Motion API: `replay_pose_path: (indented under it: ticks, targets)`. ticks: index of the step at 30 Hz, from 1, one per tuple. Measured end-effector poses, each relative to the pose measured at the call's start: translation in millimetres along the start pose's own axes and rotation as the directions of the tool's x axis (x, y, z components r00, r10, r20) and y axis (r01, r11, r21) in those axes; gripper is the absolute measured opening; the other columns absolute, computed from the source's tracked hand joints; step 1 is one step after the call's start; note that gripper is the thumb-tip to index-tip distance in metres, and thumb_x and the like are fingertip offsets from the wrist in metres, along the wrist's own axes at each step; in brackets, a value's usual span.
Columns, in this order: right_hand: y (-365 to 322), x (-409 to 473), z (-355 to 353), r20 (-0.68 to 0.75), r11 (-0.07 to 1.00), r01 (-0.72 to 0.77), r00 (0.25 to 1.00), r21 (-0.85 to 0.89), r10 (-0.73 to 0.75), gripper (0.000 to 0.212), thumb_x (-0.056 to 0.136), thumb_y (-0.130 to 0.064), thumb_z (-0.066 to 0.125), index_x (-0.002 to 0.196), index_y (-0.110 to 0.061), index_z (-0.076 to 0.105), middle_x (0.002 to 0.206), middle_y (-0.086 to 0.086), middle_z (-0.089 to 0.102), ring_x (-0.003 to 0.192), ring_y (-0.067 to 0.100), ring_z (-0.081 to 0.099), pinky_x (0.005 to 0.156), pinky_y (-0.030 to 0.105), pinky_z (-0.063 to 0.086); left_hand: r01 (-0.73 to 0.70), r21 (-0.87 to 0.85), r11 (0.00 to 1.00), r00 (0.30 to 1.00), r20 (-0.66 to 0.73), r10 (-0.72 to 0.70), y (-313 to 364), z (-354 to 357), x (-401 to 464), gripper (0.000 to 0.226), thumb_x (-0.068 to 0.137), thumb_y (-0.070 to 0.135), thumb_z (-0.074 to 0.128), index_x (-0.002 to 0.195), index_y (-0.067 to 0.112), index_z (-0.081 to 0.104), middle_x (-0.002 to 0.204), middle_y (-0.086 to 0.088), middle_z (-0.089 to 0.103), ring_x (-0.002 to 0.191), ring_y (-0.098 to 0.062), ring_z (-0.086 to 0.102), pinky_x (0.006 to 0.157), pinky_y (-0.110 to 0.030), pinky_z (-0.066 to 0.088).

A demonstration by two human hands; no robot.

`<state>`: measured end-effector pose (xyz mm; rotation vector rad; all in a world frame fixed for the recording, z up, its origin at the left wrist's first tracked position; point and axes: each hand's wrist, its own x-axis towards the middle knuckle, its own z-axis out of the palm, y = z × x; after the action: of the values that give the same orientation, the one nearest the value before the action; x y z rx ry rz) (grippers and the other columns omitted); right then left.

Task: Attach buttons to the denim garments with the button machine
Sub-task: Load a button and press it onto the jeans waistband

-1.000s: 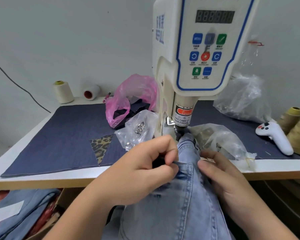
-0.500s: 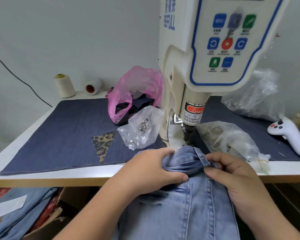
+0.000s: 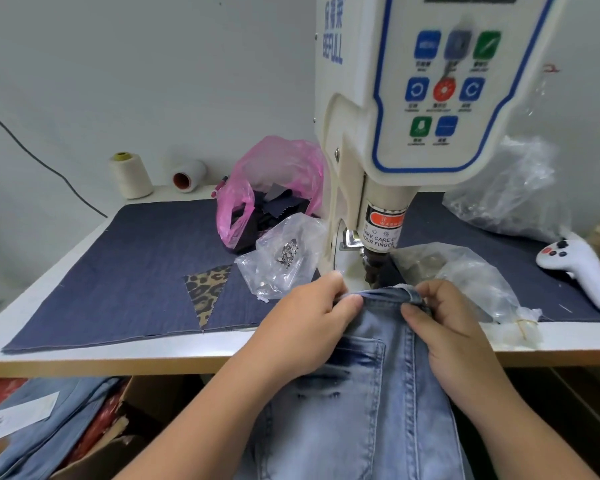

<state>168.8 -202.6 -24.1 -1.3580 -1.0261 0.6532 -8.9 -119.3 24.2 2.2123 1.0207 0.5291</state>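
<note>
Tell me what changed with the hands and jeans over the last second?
The jeans came back from under the machine. Both hands shifted their grip: left hand and right hand now pinch the waistband, spread flat between them. The bags and white controller stayed put.

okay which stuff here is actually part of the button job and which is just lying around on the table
In use: jeans, held at the waistband by left hand and right hand; button machine; clear bag of studs.

Lying about: pink bag, two thread cones, white controller, leopard patch.
</note>
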Motion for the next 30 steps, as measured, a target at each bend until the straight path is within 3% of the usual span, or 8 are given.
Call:
replay_pose_path:
  ticks: [4, 8, 12, 15, 18, 21, 24, 30]
  targets:
    - [5, 8, 5, -0.031, 1.0, 0.02, 0.999, -0.002, -0.02, 0.007, 0.082, -0.036, 0.059, 0.088, -0.037, 0.06, 0.086, -0.003, 0.067, 0.083, 0.018, 0.067, 0.077, 0.042, 0.054, 0.031, 0.025, 0.999, 0.999, -0.043, -0.03, -3, -2, 8, 0.037, 0.09, 0.054, 0.059, 0.076, 0.022, 0.046, 0.07, 0.006, 0.054, 0.061, -0.007, 0.046, 0.056, -0.03, 0.033]
    - [3, 19, 3, -0.13, 0.998, 0.07, 0.989, 0.001, -0.069, 0.027, 0.093, -0.019, 0.06, 0.083, -0.045, 0.059, 0.084, -0.017, 0.067, 0.079, 0.002, 0.065, 0.071, 0.023, 0.049, 0.084, 0.078, 0.993, 0.994, 0.059, -0.088, -10, -13, 23, 0.04, 0.079, 0.056, 0.074, 0.08, 0.018, 0.061, 0.074, 0.001, 0.064, 0.063, -0.012, 0.055, 0.056, -0.029, 0.038]
    - [1, 29, 3, -0.129, 0.998, 0.042, 0.991, -0.044, -0.047, 0.039, 0.097, -0.009, 0.057, 0.082, -0.046, 0.059, 0.083, -0.017, 0.066, 0.079, 0.002, 0.064, 0.074, 0.031, 0.047, 0.084, 0.041, 0.996, 0.991, 0.104, -0.088, -14, -16, 37, 0.038, 0.085, 0.042, 0.073, 0.066, 0.012, 0.059, 0.053, 0.006, 0.045, 0.043, -0.007, 0.037, 0.044, -0.023, 0.028]
    - [2, 36, 3, -0.114, 0.996, 0.002, 0.993, -0.091, -0.012, 0.033, 0.094, -0.012, 0.061, 0.085, -0.043, 0.059, 0.088, -0.008, 0.067, 0.083, 0.01, 0.064, 0.076, 0.035, 0.049, 0.101, -0.001, 0.995, 0.988, 0.113, -0.1, -17, -14, 45, 0.033, 0.086, 0.035, 0.071, 0.063, 0.018, 0.054, 0.052, 0.008, 0.045, 0.041, -0.006, 0.037, 0.043, -0.021, 0.027]
    - [6, 40, 4, -0.084, 0.989, -0.045, 0.996, -0.141, 0.033, 0.028, 0.087, -0.018, 0.066, 0.083, -0.045, 0.06, 0.083, -0.009, 0.067, 0.072, 0.0, 0.062, 0.068, 0.028, 0.045, 0.144, -0.055, 0.988, 0.98, 0.148, -0.134, -23, -11, 46, 0.024, 0.085, 0.031, 0.071, 0.077, 0.01, 0.061, 0.055, 0.007, 0.047, 0.041, -0.007, 0.038, 0.043, -0.022, 0.029]
    - [8, 43, 5, -0.062, 0.991, -0.085, 0.995, -0.099, 0.08, 0.016, 0.074, -0.03, 0.067, 0.085, -0.041, 0.063, 0.084, -0.009, 0.069, 0.076, 0.007, 0.066, 0.07, 0.031, 0.049, 0.174, -0.126, 0.977, 0.975, 0.163, -0.153, -27, -12, 48, 0.019, 0.084, 0.027, 0.072, 0.077, 0.013, 0.062, 0.055, 0.006, 0.048, 0.044, -0.008, 0.039, 0.045, -0.022, 0.028]
    - [8, 51, 6, -0.077, 0.994, -0.093, 0.993, -0.065, 0.088, 0.023, 0.069, -0.035, 0.067, 0.091, -0.04, 0.062, 0.089, -0.009, 0.07, 0.084, 0.013, 0.069, 0.076, 0.035, 0.053, 0.207, -0.237, 0.949, 0.97, 0.173, -0.169, -27, -15, 54, 0.011, 0.084, 0.022, 0.071, 0.08, 0.013, 0.065, 0.063, 0.001, 0.057, 0.055, -0.014, 0.049, 0.057, -0.027, 0.036]
    - [12, 62, 7, -0.106, 0.993, -0.09, 0.991, -0.079, 0.081, 0.025, 0.069, -0.035, 0.066, 0.094, -0.033, 0.063, 0.088, -0.012, 0.07, 0.08, 0.003, 0.066, 0.076, 0.03, 0.047, 0.22, -0.341, 0.914, 0.965, 0.214, -0.153, -34, -11, 63, 0.005, 0.09, 0.019, 0.07, 0.089, 0.022, 0.066, 0.071, 0.004, 0.063, 0.056, -0.006, 0.056, 0.054, -0.017, 0.042]
